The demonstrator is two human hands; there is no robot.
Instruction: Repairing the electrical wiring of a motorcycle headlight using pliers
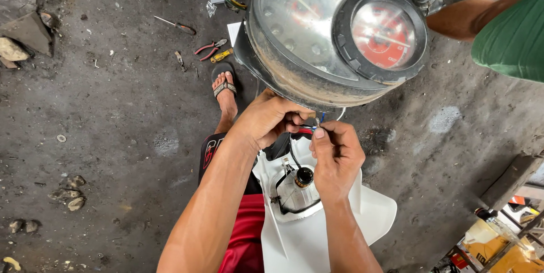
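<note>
Soft, even daylight is falling across the concrete floor (113, 137), casting only faint shadows. Glare is whitening the instrument cluster's lens (294, 12), while wide-angle distortion is bending the frame edges. Focus is holding sharp throughout.

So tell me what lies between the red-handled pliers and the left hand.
In the head view, a sandalled foot on the concrete floor lies between the pliers and the left hand.

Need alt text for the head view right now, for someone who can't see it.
Both hands, left hand and right hand, pinch thin wires just under a dusty motorcycle instrument cluster, above a white headlight cover. Pliers and a screwdriver lie on the concrete floor.
</note>
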